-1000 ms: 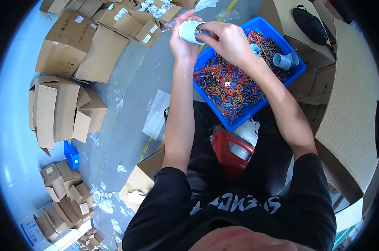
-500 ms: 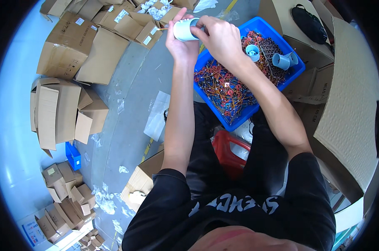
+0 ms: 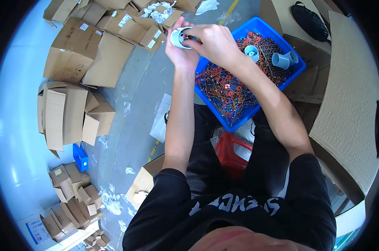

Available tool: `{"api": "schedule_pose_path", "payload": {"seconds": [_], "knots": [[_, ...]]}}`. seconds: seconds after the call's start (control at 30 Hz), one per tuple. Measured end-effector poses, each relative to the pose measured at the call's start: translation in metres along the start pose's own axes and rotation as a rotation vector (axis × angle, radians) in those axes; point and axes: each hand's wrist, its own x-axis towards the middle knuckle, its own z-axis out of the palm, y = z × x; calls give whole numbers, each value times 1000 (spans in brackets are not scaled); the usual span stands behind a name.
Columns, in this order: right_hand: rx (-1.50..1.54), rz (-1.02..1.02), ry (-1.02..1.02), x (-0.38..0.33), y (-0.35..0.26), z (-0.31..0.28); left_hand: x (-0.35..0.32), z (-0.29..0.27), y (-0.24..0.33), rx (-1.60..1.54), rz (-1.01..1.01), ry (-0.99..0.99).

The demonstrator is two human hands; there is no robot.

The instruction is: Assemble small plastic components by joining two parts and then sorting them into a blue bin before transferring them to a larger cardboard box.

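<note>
My left hand (image 3: 180, 55) holds a pale blue cylindrical cup (image 3: 176, 38), its open end tilted toward my right hand. With closed fingers my right hand (image 3: 214, 44) reaches into the mouth of this cup. A small dark part (image 3: 187, 37) shows at my right fingertips; its kind is too small to make out. Below my right forearm sits a blue plastic bin (image 3: 230, 125) full of tangled red and orange wired parts (image 3: 227, 94). On top of them lie another pale blue cup (image 3: 251, 52) with something inside, tipped cups (image 3: 280, 61) and a dark beaded-looking sheet (image 3: 270, 48).
Open cardboard boxes (image 3: 72, 48) line the left side, with a small blue bin (image 3: 80, 157) among them. A red stool (image 3: 227, 150) stands between my legs. Large cartons (image 3: 344, 104) and a black pouch (image 3: 309, 21) are at the right. Plastic scraps (image 3: 111, 201) litter the floor.
The cup in my left hand has tilted so that its mouth now shows more. My right fingers have moved slightly down and left, with a dark part now visible at them.
</note>
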Motion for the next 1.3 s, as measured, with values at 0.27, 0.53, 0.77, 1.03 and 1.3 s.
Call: {"api": "schedule_pose_path", "payload": {"seconds": [0.27, 0.53, 0.77, 1.03, 1.3], "knots": [[91, 83, 11, -3, 6, 4, 0, 8, -7, -23, -3, 67], [152, 121, 41, -6, 1, 12, -7, 3, 1, 140, -2, 20], [140, 104, -10, -6, 16, 30, 2, -39, -1, -43, -68, 145], [407, 185, 140, -20, 27, 0, 2, -5, -3, -24, -135, 205], [637, 340, -109, -34, 53, -4, 3, 18, -32, 400, -226, 317]]}}
